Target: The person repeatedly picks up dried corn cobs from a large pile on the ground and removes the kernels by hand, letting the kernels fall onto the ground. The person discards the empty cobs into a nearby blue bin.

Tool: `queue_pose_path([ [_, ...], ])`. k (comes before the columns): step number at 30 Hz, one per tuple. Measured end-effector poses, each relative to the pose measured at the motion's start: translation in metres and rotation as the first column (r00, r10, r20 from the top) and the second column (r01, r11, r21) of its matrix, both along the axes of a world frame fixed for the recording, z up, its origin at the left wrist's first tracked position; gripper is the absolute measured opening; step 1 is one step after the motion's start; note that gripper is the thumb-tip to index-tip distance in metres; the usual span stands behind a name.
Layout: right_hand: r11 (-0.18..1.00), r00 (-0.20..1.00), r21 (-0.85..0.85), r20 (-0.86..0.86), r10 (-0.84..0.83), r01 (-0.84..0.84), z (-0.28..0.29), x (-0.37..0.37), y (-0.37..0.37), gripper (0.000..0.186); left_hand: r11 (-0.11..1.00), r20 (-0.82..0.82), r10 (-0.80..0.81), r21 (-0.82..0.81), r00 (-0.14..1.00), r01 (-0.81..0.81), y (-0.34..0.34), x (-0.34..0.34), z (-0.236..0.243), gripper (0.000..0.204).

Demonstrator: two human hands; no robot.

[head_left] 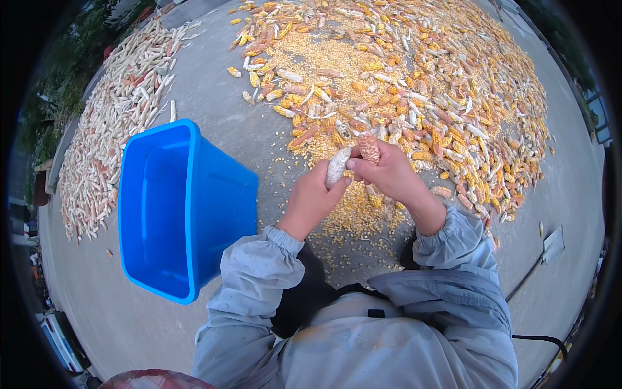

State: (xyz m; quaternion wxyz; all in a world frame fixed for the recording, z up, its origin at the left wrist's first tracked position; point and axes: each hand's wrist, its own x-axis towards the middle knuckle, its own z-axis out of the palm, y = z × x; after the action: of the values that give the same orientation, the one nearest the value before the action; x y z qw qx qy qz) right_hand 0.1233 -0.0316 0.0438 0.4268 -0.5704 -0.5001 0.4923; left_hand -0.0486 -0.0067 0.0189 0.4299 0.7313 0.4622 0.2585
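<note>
In front of my body, my left hand (pixel 313 198) is closed round a pale, whitish corn cob (pixel 338 167). Close beside it, my right hand (pixel 390 170) grips a reddish corn cob (pixel 369 148) that points up and away from me. The two hands nearly touch, with the cobs side by side. Below them loose yellow kernels (pixel 363 220) lie scattered on the ground. Just past my hands begins a wide heap of corn cobs (pixel 447 123), some full of yellow kernels, some stripped, mixed with loose grain.
A blue plastic tub (pixel 223 188) lies tipped to my left, its mouth facing left. Further left is a long pile of pale stripped cobs (pixel 123 123). To the right, a flat grey blade on a long handle (pixel 552 245) rests on the concrete ground (pixel 214 71).
</note>
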Motion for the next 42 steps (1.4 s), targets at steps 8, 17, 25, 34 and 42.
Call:
queue_pose_path([
  [8, 1.0, 0.958, -0.025, 0.286, -0.003, 0.011, -0.011, 0.007, 0.001, 0.025, 0.996, -0.223, -0.037, 0.069, 0.974, 0.054, -0.008, 0.009, -0.008, 0.033],
  [17, 0.99, 0.869, 0.128, 0.495, -0.005, -0.067, -0.027, 0.008, 0.008, 0.032, 0.995, -0.238, -0.096, -0.044, 0.966, 0.088, -0.011, 0.009, -0.017, 0.038],
  [25, 1.0, 0.992, -0.008, 0.123, -0.027, 0.028, -0.02, 0.013, 0.012, 0.024, 0.959, 0.195, 0.02, -0.283, 0.981, 0.037, -0.003, 0.004, -0.024, 0.03],
  [34, 0.934, 0.717, -0.274, 0.697, 0.028, 0.23, -0.139, 0.13, 0.004, 0.046, 0.999, 0.998, 0.047, -0.046, -0.052, 0.019, 0.033, -0.103, 0.048, 0.035],
  [42, 0.948, 0.566, -0.285, 0.809, 0.158, 0.143, -0.291, 0.114, -0.026, 0.042, 0.979, 0.978, 0.194, -0.198, 0.074, 0.048, 0.038, -0.111, 0.033, 0.05],
])
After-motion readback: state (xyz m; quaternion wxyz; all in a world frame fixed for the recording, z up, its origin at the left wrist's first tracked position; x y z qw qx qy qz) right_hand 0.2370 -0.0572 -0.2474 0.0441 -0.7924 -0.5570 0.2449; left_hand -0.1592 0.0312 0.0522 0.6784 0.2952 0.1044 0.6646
